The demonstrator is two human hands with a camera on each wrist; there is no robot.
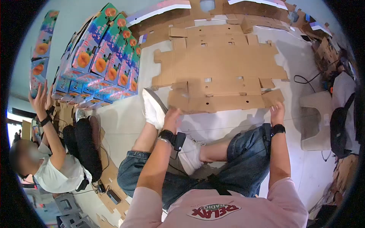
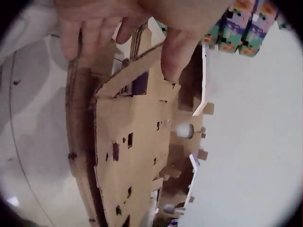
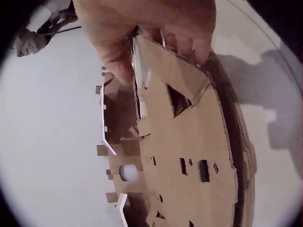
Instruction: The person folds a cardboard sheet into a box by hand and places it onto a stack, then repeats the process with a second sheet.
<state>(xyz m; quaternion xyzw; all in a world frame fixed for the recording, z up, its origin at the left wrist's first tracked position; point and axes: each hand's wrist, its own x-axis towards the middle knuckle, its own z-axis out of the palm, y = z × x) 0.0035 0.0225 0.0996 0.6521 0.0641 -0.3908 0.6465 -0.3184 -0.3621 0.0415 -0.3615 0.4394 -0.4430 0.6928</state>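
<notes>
A flat brown cardboard sheet (image 1: 224,60) with slots and flaps lies in front of the seated person. At its near left corner is the left hand (image 1: 172,119); in the left wrist view that hand (image 2: 137,23) has its thumb over the sheet (image 2: 137,156) and its fingers at the edge side. The right hand (image 1: 278,113) is at the near right corner flap. In the right wrist view the right hand (image 3: 151,33) grips the sheet (image 3: 184,137) with the thumb on one side and the fingers on the other. More cardboard layers show below the edge.
Printed fruit boxes (image 1: 100,64) are stacked at the left, beside another person (image 1: 61,167) holding up a printed carton piece (image 1: 40,57). A stool (image 1: 315,121) and a dark bag (image 1: 340,125) are at the right. Cardboard pieces (image 1: 152,24) line the far side.
</notes>
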